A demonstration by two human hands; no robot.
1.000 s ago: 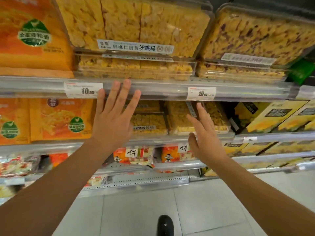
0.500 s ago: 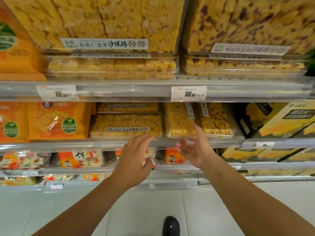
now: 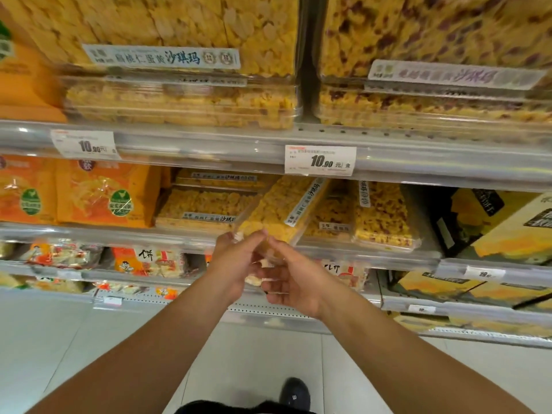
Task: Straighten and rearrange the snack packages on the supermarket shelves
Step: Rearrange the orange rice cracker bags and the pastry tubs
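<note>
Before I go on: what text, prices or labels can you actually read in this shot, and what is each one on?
"10.90 元/盒": price tag on the upper shelf rail, centre.
"10.90 元": left price tag on the same rail.
"沙琪玛": label strip on the top clear box.
"饼": orange bag on the lower shelf.
The tilted box held by both hands: label too blurred to read.

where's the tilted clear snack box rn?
Head view, centre: the tilted clear snack box sticks out of the middle shelf under the 10.90 price tag, its near end gripped by the left hand and right hand.
</note>
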